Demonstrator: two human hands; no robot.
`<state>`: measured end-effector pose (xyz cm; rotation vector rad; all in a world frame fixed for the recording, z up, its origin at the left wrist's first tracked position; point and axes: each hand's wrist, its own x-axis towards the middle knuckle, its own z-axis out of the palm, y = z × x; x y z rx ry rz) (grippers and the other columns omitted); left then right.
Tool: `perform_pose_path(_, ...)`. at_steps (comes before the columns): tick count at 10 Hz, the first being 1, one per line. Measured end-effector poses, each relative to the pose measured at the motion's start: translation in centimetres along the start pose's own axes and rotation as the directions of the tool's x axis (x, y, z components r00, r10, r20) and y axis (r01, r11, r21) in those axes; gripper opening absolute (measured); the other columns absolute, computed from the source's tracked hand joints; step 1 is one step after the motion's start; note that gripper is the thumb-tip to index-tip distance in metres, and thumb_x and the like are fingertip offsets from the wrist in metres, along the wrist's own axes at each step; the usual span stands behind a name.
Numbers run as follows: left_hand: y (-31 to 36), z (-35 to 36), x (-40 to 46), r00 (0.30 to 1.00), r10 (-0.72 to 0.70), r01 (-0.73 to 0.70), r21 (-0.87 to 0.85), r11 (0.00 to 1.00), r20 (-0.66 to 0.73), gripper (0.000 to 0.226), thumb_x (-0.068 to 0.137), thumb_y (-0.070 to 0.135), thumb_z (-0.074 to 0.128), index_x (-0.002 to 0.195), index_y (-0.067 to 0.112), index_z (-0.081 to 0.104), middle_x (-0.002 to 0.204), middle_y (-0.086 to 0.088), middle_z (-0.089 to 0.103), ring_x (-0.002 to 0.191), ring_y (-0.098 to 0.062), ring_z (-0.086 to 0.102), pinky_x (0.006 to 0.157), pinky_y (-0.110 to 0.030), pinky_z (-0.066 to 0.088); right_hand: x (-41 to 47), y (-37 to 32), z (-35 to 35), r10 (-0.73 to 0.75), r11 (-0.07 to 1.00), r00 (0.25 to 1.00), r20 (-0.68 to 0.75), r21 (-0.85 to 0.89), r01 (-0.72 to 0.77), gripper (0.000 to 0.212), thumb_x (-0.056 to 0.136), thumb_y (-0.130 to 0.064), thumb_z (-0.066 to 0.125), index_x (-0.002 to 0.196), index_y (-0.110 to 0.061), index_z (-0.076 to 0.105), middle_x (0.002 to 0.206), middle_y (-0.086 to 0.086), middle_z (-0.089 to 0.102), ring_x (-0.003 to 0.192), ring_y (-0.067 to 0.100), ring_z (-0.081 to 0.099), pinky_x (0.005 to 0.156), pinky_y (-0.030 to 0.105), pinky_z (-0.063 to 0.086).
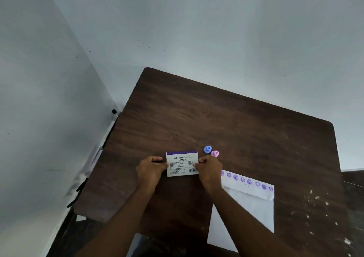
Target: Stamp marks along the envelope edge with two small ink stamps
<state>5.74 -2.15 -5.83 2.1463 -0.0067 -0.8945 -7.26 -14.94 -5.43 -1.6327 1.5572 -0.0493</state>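
Observation:
A white and purple stamp pad box (182, 163) lies closed on the dark wooden table (236, 130). My left hand (150, 170) grips its left side and my right hand (209, 168) grips its right side. Just beyond the right hand stand a small blue stamp (207, 149) and a small pink stamp (215, 153), side by side and untouched. A white envelope (248, 211) lies to the right, partly under my right forearm. Several purple round marks (249, 181) run in a row along its far edge.
A pale wall rises close behind and to the left of the table. White specks dot the table's right side (317, 197). Dark strips and papers (86, 178) sit in the gap beside the table's left edge.

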Motion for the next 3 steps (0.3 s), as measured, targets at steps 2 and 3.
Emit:
perform_pose_path(2, 0.4, 0.1, -0.9, 0.999, 0.034, -0.036, -0.078, 0.996, -0.029, 0.026, 0.079, 0.024, 0.075, 0.101, 0.022, 0.062, 0.076, 0.006, 0.070, 0.076, -0.010, 0.069, 0.077, -0.033, 0.057, -0.4, -0.4, -0.6, -0.118, 0.986, 0.993, -0.032, -0.123, 0.113, 0.021, 0.091, -0.024, 0.061, 0.076, -0.009, 0.065, 0.085, 0.004, 0.071, 0.075, 0.013, 0.065, 0.065, 0.027, 0.055)
perform_pose_path(3, 0.7, -0.3, -1.7, 0.978, 0.190, -0.195, -0.058, 0.979, -0.085, 0.017, 0.090, 0.025, 0.061, 0.107, 0.022, 0.061, 0.084, 0.006, 0.069, 0.084, -0.013, 0.069, 0.077, -0.033, 0.056, -1.0, -1.3, -1.7, -0.338, 0.934, 0.935, -0.109, -0.165, 0.318, 0.029, 0.096, -0.031, 0.048, 0.074, -0.015, 0.057, 0.076, 0.002, 0.062, 0.074, 0.016, 0.057, 0.068, 0.031, 0.046)
